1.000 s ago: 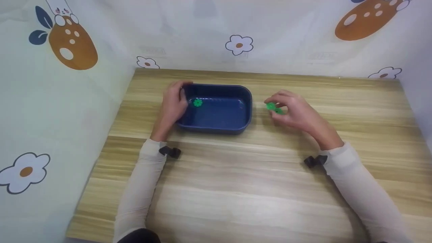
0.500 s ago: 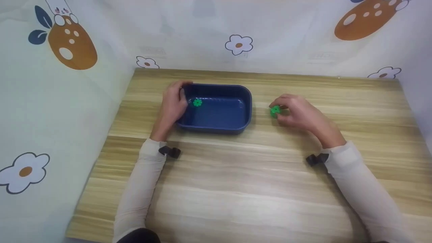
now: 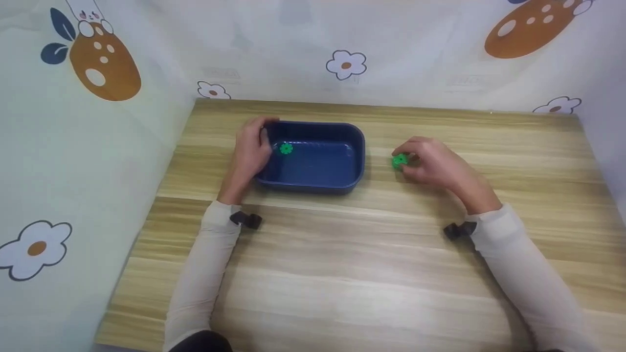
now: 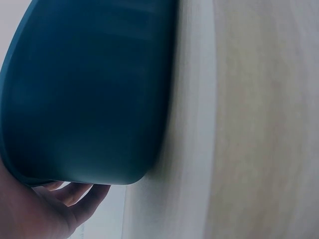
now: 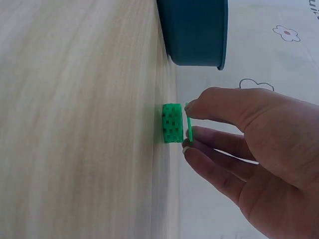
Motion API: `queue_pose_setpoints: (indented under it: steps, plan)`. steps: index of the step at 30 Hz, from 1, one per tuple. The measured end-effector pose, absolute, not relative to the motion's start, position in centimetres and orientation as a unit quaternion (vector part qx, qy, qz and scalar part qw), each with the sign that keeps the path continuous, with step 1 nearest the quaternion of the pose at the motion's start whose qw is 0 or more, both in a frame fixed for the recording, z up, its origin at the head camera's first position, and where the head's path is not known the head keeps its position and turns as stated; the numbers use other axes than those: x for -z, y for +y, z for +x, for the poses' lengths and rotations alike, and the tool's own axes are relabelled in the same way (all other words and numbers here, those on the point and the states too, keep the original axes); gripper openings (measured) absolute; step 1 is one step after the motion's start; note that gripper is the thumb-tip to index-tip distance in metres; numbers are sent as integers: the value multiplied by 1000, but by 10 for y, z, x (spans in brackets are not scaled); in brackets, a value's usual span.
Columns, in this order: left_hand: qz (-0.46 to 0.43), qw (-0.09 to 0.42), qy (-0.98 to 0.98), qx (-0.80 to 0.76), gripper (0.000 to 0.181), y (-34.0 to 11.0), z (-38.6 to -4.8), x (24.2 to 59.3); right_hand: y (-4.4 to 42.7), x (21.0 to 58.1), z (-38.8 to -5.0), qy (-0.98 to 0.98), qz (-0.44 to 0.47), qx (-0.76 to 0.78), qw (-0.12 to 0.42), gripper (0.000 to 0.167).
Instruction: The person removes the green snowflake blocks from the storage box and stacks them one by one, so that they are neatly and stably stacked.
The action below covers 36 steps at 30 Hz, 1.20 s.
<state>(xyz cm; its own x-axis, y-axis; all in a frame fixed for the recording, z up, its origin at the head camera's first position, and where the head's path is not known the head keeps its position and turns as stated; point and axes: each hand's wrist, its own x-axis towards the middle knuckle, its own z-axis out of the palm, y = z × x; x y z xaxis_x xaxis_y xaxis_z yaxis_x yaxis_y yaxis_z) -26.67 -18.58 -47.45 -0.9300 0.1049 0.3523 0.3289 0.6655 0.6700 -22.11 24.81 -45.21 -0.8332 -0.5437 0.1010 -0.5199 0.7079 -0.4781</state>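
My left hand [image 3: 252, 149] grips the left end of a dark blue plastic bin [image 3: 313, 188], its thumb inside and fingers over the far corner; the left wrist view shows those fingers along the bin's outer wall [image 4: 89, 94]. A single green flower-shaped disc [image 3: 286, 148] lies inside, at the bin's left. To the right of the bin, my right hand [image 3: 433, 164] pinches another thin green disc [image 5: 189, 127] by its edges. Directly below that disc, a short stack of similar green discs [image 5: 172, 123] stands on the table; a narrow gap separates them in the right wrist view.
The wood-grain table [image 3: 323, 274] carries the bin and the stack. Pale printed cloth walls [image 3: 274, 54] rise behind it and at both sides. Each wrist bears a small black camera mount [image 3: 247, 220].
My right hand has moved slightly right and toward me, bringing its disc from left of the stack to right over it. The left hand and bin have stayed in place.
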Motion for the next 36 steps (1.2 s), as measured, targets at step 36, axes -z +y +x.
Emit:
queue_pose_setpoints:
  steps: [36]
  plan:
    - [-122,145,-904,384,42,-185,-266,474,253,453,-221,934,-260,237,58,38]
